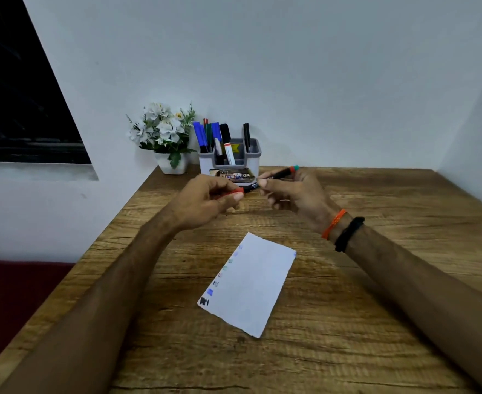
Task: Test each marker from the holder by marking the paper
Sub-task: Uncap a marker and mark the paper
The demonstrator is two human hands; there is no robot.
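I hold a black marker (pixel 273 177) with red bands level above the wooden table. My left hand (pixel 208 203) pinches its red cap end, and my right hand (pixel 293 194) grips the barrel near its green-tipped far end. A white paper (pixel 256 285) lies on the table below my hands, with several coloured test marks down its left edge. The grey holder (pixel 251 155) stands at the back against the wall, with blue, green, red and black markers (pixel 214 137) upright in it.
A white pot of white flowers (pixel 165 135) stands left of the holder. A small printed box (pixel 234 176) lies in front of the holder. The table's left edge (pixel 97 251) drops off toward a dark red surface.
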